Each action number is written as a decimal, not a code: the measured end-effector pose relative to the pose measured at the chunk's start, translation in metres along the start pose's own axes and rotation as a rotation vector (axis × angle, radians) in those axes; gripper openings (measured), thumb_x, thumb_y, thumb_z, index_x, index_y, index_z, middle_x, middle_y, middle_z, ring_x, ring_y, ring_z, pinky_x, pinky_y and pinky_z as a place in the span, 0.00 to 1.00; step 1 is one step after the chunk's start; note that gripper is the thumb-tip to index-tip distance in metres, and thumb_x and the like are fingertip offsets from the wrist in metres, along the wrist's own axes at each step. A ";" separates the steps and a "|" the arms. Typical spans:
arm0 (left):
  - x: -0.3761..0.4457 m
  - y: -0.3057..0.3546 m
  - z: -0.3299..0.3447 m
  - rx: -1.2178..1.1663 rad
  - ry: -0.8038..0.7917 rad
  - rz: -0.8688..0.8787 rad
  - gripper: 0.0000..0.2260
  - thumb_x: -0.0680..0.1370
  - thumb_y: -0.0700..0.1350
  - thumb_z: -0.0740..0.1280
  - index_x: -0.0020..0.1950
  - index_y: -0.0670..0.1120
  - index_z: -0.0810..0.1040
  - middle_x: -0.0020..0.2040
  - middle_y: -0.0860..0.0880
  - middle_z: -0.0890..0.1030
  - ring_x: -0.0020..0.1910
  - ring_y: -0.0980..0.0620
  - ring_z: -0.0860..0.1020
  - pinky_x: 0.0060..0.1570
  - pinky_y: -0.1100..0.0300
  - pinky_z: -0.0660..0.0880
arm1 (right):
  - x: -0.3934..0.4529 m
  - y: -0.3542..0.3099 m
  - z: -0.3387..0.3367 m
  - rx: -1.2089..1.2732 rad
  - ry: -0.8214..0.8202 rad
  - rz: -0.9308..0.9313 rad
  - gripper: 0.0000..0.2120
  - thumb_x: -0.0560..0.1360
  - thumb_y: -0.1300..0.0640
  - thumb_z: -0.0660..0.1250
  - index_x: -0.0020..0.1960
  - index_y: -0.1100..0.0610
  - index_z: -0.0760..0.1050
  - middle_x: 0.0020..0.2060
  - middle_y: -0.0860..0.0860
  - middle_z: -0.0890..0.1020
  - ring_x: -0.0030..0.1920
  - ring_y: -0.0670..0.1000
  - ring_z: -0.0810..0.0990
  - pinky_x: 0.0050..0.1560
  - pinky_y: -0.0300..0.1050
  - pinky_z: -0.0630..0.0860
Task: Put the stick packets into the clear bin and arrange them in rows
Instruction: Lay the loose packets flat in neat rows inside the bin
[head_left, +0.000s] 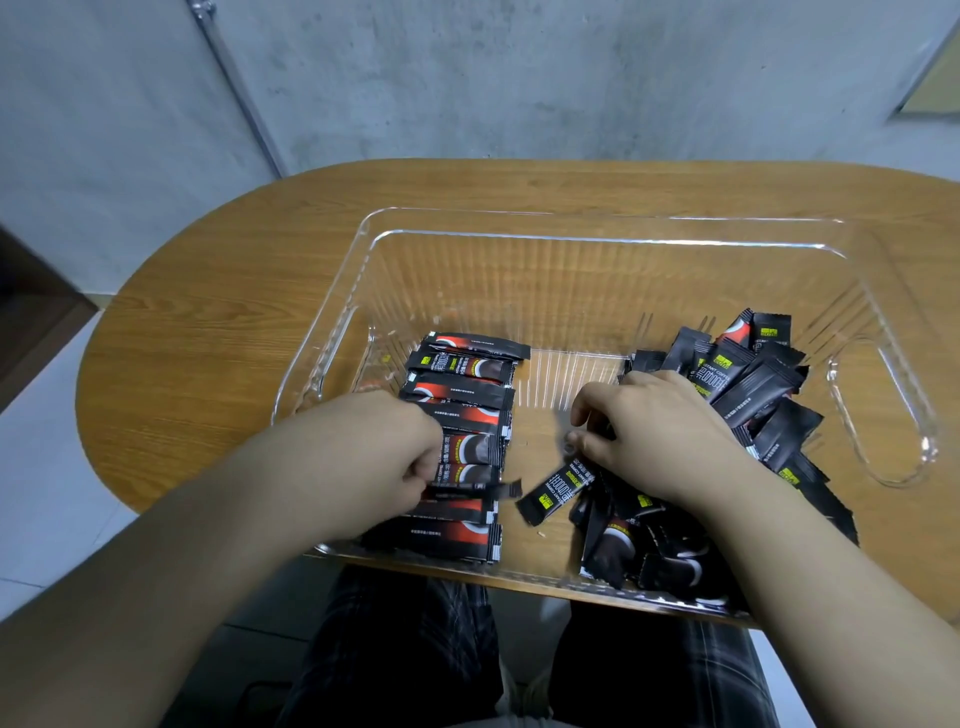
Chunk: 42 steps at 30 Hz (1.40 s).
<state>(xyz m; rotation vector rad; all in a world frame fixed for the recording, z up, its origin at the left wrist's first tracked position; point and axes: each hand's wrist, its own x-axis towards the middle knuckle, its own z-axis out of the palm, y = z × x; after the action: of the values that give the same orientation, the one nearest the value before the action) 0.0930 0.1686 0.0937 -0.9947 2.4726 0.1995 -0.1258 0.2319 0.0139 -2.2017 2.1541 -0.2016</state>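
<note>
A clear plastic bin (597, 236) stands on the wooden table. Along its left side, several black-and-red stick packets (462, 395) lie flat, side by side in a row. A loose heap of the same packets (753, 384) fills the right side. My left hand (395, 447) is over the near part of the row, fingers curled round one stick packet (483, 488) that pokes out to the right. My right hand (654, 431) rests on the heap and pinches another packet (556, 491) between thumb and fingers; that packet hangs down to the left.
The oval wooden table (208, 322) reaches past the bin on the left and at the back. A grey concrete wall with a metal pipe (234, 88) rises behind it. My legs in dark checked trousers (415, 649) show below the table's near edge.
</note>
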 end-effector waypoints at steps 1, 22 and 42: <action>0.002 -0.001 -0.002 -0.014 0.062 -0.006 0.04 0.76 0.44 0.62 0.43 0.52 0.75 0.42 0.57 0.77 0.46 0.57 0.75 0.47 0.62 0.73 | 0.000 0.000 0.000 -0.004 -0.002 0.000 0.13 0.78 0.41 0.57 0.56 0.47 0.72 0.47 0.48 0.80 0.55 0.50 0.73 0.51 0.44 0.60; 0.107 0.004 0.000 0.127 0.569 -0.344 0.08 0.70 0.32 0.67 0.43 0.45 0.77 0.38 0.50 0.71 0.35 0.47 0.70 0.29 0.59 0.60 | -0.002 -0.003 -0.002 -0.016 0.014 0.005 0.13 0.79 0.43 0.56 0.57 0.48 0.72 0.50 0.50 0.80 0.57 0.52 0.74 0.57 0.45 0.63; 0.109 -0.001 0.001 0.123 0.530 -0.336 0.13 0.71 0.31 0.65 0.50 0.46 0.78 0.46 0.48 0.77 0.46 0.44 0.79 0.36 0.57 0.67 | -0.002 -0.005 -0.004 0.008 0.007 0.013 0.12 0.79 0.44 0.56 0.56 0.48 0.72 0.48 0.49 0.80 0.56 0.51 0.73 0.55 0.44 0.62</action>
<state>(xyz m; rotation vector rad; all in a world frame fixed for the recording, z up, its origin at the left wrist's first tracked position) 0.0254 0.1007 0.0419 -1.5418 2.6663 -0.3660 -0.1217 0.2347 0.0182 -2.1859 2.1662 -0.2171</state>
